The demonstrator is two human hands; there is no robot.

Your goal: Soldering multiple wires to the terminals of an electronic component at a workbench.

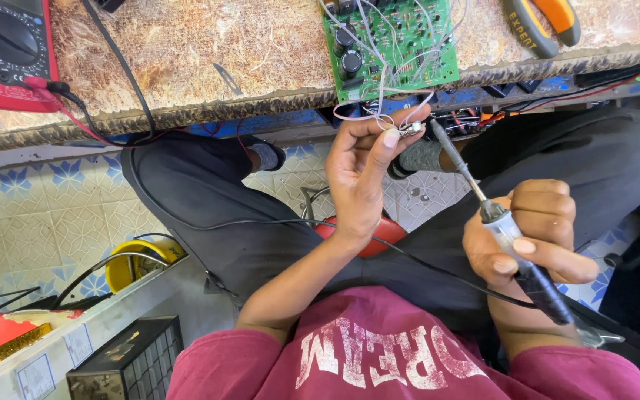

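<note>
My left hand (364, 174) pinches a small white component (412, 127) on thin pale wires that run up to a green circuit board (392, 44) at the bench edge. My right hand (531, 237) grips a soldering iron (509, 237) by its clear and black handle. Its metal tip (438, 133) points up and left and sits right beside the small component. A black cord (275, 221) from the iron crosses my lap.
A red multimeter (5, 52) with red and black leads lies at the bench's left. Orange-handled pliers (542, 22) lie at the top right. A yellow tape roll (138, 259), a grey box (127, 363) and a tiled floor are at the lower left.
</note>
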